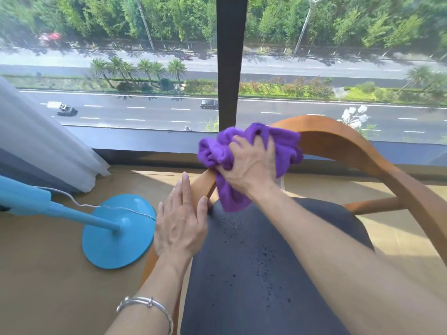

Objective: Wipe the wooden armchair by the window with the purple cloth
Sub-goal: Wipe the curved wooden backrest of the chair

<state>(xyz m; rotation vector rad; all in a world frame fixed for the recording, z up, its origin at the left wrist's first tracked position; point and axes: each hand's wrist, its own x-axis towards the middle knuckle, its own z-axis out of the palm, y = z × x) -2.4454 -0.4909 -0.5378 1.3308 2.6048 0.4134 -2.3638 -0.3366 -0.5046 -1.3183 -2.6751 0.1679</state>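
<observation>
The wooden armchair (338,143) stands in front of the window, with a curved orange-brown back rail and a dark grey seat cushion (254,274) speckled with small dark crumbs. My right hand (251,163) grips the bunched purple cloth (287,151) against the left part of the back rail. Part of the cloth hangs down onto the seat. My left hand (180,226) lies flat with straight fingers on the chair's left arm, just left of the cushion. A silver bracelet is on my left wrist.
A blue floor fan's round base (106,245) and pole (72,213) stand on the wooden floor to the left, with a thin white cable. A white sheer curtain (36,146) hangs at far left. The window's dark frame post (229,59) rises behind the chair.
</observation>
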